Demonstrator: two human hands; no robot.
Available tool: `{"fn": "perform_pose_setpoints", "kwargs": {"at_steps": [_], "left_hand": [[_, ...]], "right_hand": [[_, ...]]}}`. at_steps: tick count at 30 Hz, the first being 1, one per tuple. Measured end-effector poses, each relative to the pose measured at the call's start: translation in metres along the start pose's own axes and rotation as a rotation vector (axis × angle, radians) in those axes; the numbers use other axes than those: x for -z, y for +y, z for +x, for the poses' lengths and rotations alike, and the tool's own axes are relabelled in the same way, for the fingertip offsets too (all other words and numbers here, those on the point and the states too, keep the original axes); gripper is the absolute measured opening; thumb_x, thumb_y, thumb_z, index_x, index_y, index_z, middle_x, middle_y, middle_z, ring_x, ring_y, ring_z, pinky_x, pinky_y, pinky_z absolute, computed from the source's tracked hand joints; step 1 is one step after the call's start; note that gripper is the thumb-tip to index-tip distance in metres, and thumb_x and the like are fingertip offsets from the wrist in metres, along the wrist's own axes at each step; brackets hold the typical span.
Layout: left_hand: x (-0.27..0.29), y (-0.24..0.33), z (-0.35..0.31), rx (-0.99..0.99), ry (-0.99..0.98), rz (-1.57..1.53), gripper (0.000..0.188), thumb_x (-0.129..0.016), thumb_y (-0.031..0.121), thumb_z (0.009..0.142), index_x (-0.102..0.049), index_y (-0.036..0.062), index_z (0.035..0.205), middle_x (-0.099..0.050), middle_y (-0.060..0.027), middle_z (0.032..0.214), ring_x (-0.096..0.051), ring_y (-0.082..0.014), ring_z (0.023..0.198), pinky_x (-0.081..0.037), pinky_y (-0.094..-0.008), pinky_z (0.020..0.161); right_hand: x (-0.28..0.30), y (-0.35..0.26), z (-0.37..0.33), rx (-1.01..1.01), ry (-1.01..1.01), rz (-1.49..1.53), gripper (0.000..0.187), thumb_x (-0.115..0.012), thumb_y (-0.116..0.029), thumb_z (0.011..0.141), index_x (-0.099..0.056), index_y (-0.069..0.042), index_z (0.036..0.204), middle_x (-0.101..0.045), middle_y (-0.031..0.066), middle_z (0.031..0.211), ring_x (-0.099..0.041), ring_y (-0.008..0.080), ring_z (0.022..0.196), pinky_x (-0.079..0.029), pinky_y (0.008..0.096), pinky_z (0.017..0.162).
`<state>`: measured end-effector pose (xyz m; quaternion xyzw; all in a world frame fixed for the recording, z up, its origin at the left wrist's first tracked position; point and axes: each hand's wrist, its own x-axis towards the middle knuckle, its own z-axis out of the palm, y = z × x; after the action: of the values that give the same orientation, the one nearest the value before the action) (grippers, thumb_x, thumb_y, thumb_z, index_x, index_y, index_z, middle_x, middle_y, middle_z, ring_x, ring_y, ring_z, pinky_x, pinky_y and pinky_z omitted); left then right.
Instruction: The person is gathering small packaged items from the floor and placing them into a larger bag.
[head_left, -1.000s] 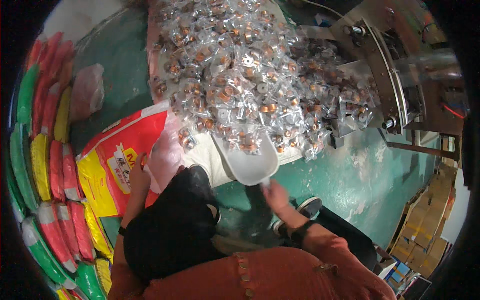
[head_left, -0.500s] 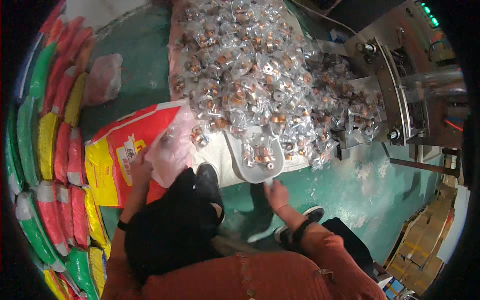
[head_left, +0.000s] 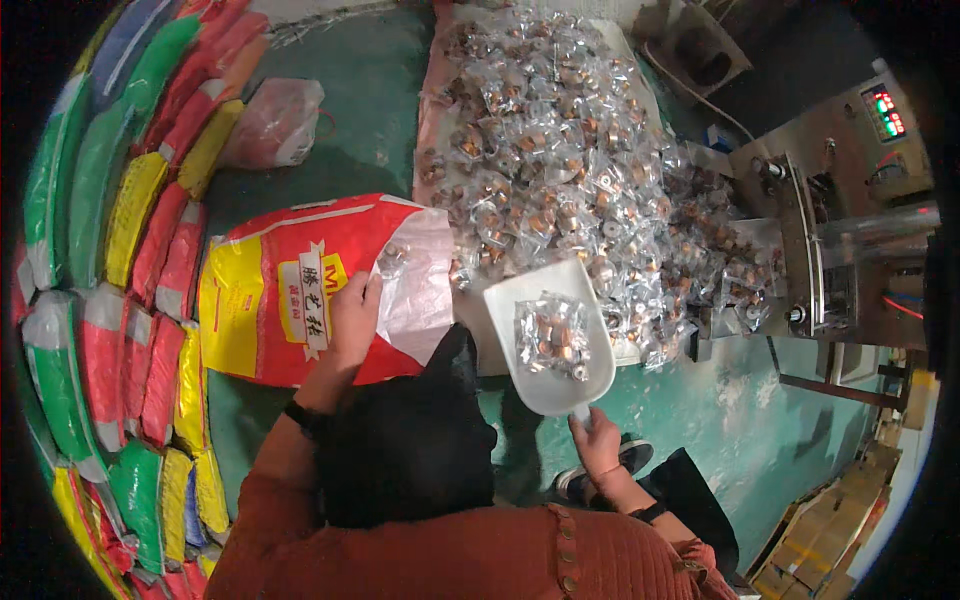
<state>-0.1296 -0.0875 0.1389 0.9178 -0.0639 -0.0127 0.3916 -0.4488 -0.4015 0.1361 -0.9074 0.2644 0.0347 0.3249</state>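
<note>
My right hand [head_left: 598, 447] is closed round the short handle of a white plastic scoop [head_left: 562, 392]. In the scoop lie small clear packets of copper-coloured and silvery metal parts [head_left: 553, 338]. My left hand [head_left: 354, 318] grips the edge of a large red and yellow woven sack [head_left: 232, 310], near its mouth. The sack's pale inner side shows at the mouth, with a clear packet [head_left: 396, 255] just inside; the rest of its inside is hidden. Past the scoop, a broad heap of the same packets [head_left: 560, 140] covers a light cloth.
Filled red, green and yellow sacks [head_left: 75, 370] are stacked along the left. A translucent pinkish bag [head_left: 275, 122] lies on the green floor. To the right stands a metal machine [head_left: 800, 240] with a lit panel. Flattened cardboard [head_left: 830, 525] lies at lower right.
The view has shifted left. The scoop is raised off the heap's edge and closer to me, carrying packets. The sack's mouth is spread wider, with my left hand still at it.
</note>
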Motion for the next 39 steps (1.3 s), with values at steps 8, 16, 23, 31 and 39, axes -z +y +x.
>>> {"fn": "perform_pose_setpoints", "kwargs": {"at_steps": [8,16,23,31,39], "left_hand": [[0.016,0.015,0.006,-0.06,-0.01,-0.037,0.028,-0.054,0.024,0.098,-0.057,-0.0012,0.087,-0.057,-0.0241,0.074,-0.057,-0.0396,0.069,-0.045,-0.0421,0.063],[0.021,-0.009,0.01,-0.069,0.051,-0.025,0.025,-0.052,0.021,0.098,-0.059,-0.0017,0.09,-0.06,-0.0217,0.079,-0.062,-0.0368,0.075,-0.046,-0.0438,0.069],[0.011,0.002,0.014,-0.057,-0.117,-0.022,0.028,-0.05,0.022,0.098,-0.057,-0.0008,0.083,-0.059,-0.0177,0.072,-0.06,-0.0279,0.062,-0.045,-0.0406,0.06],[-0.021,-0.029,0.014,-0.151,-0.152,0.051,0.027,-0.051,0.02,0.096,-0.054,-0.0022,0.081,-0.056,-0.023,0.073,-0.057,-0.039,0.063,-0.044,-0.0448,0.06],[-0.025,-0.014,0.011,-0.013,-0.289,0.067,0.024,-0.053,0.021,0.095,-0.056,0.0001,0.083,-0.057,-0.0214,0.071,-0.06,-0.037,0.066,-0.044,-0.0449,0.061]], "right_hand": [[0.002,-0.147,0.073,0.372,-0.122,-0.4,0.011,-0.059,-0.018,0.086,-0.056,-0.008,0.085,-0.067,0.0134,0.071,-0.067,0.033,0.06,-0.052,0.0471,0.054],[0.019,-0.16,0.079,0.383,0.034,-0.285,0.021,-0.061,-0.019,0.088,-0.059,-0.005,0.103,-0.067,0.017,0.074,-0.066,0.0361,0.064,-0.052,0.0456,0.057],[0.068,-0.063,0.011,-0.094,-0.024,0.191,0.043,-0.064,-0.029,0.092,-0.059,0.002,0.121,-0.067,0.0276,0.092,-0.067,0.0417,0.083,-0.053,0.0449,0.073],[0.062,0.01,-0.074,-0.402,-0.245,0.037,0.04,-0.064,-0.033,0.092,-0.066,0.003,0.107,-0.066,0.0282,0.086,-0.066,0.044,0.085,-0.051,0.0477,0.075],[-0.037,0.062,-0.033,-0.505,-0.115,0.397,0.039,-0.064,-0.032,0.093,-0.065,0.005,0.106,-0.066,0.02,0.074,-0.066,0.0306,0.07,-0.051,0.0408,0.07]]}}
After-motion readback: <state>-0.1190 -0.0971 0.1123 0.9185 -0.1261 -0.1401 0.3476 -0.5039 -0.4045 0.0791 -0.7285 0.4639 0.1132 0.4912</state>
